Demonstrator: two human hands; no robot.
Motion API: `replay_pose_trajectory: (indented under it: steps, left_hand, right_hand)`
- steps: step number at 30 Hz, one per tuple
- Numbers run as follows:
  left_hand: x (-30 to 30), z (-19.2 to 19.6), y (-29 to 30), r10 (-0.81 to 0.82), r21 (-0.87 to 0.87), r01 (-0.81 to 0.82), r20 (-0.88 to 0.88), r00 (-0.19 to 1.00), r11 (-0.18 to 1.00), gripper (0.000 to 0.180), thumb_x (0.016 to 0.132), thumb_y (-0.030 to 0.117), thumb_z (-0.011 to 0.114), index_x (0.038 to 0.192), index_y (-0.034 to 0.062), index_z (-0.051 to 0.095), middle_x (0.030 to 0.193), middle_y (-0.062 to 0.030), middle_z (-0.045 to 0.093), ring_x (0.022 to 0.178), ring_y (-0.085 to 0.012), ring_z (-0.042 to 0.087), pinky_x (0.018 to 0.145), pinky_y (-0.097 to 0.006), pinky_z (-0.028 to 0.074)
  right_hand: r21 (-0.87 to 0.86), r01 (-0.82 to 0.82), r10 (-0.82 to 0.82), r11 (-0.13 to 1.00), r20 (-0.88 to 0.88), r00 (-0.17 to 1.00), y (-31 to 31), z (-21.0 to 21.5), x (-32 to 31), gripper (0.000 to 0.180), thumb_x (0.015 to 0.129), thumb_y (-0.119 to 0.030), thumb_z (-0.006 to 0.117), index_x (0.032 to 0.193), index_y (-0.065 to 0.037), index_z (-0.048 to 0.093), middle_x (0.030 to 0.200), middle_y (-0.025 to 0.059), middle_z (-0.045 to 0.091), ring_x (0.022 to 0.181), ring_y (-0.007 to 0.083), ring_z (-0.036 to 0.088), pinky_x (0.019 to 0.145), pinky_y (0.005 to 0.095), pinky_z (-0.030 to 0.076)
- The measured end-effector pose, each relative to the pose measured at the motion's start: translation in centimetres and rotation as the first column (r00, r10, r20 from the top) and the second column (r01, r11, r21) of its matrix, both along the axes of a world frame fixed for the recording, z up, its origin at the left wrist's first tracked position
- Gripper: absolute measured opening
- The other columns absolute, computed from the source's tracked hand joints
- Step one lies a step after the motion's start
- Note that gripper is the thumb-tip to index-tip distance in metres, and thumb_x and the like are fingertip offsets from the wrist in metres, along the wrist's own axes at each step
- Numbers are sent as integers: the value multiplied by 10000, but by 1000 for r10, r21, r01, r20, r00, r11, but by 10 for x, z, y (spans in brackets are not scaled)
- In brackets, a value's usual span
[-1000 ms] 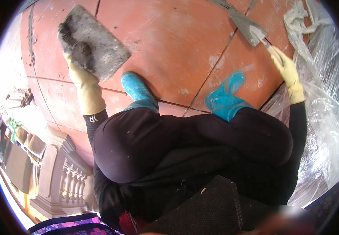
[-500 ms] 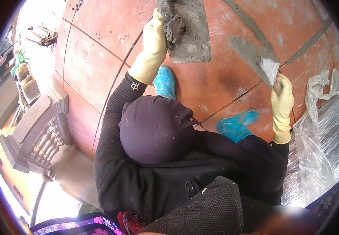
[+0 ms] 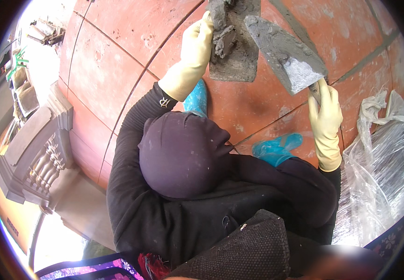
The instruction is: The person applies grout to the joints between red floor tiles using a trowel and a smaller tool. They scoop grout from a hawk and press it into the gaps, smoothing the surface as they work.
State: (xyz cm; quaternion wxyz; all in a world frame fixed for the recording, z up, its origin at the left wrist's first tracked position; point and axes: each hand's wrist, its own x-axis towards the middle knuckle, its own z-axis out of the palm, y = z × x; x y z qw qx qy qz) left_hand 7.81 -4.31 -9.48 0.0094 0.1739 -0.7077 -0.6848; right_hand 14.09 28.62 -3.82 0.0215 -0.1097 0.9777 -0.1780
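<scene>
Yellow-gloved left hand (image 3: pixel 193 51) gripping mortar board (image 3: pixel 233 46); right hand (image 3: pixel 326 119) clutching trowel (image 3: pixel 283 53), blade touching board, above red tiles (image 3: pixel 118 51).

Your left hand (image 3: pixel 193 56) and right hand (image 3: pixel 326 116) both wear pale yellow rubber gloves. The mortar board (image 3: pixel 237 46) is grey with darker grey lumps of mortar (image 3: pixel 223 32); your trowel (image 3: pixel 283 51) is the same grey, lighter near its heel. Your sleeves and trousers (image 3: pixel 183 158) are black, your shoe covers (image 3: pixel 274 147) bright turquoise. The floor tiles (image 3: pixel 122 51) are terracotta red with grey joints. The plastic sheet (image 3: pixel 382 163) is clear with whitish glints.
</scene>
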Motion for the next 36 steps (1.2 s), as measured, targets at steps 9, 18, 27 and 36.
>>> replay_pose_trajectory:
  steps: [9,18,27,36]
  left_hand:
    - [2,10,9,-135,120,137,-27,990,983,420,1050,363,530,1109,-17,700,981,-19,704,890,-87,586,821,-273,490]
    - [3,18,7,-349,151,332,104,931,931,463,1041,384,533,1178,-39,662,1040,-46,702,940,-104,606,850,-288,498]
    - [2,25,14,-457,207,425,142,878,881,519,1031,421,540,1209,-57,637,1055,-73,702,956,-118,617,864,-289,507]
    - [14,23,18,-570,410,467,174,803,783,641,996,536,557,1281,-37,593,1142,-48,660,1063,-116,568,966,-290,442]
  right_hand:
    - [-78,195,-202,978,-101,974,21,-20,-30,476,859,-137,743,1319,-145,620,1137,110,638,991,309,671,817,383,532]
    - [-304,47,-58,952,-27,998,28,-43,-47,492,826,-26,747,1287,-169,649,1037,80,651,907,261,691,763,347,537]
    - [-672,272,-11,689,367,930,22,-82,-25,416,894,7,696,1298,-59,620,1171,60,594,1091,151,630,909,261,501]
    - [-612,603,33,512,716,698,38,-80,11,436,871,32,685,1294,-4,585,1251,39,620,1258,140,531,1030,287,437]
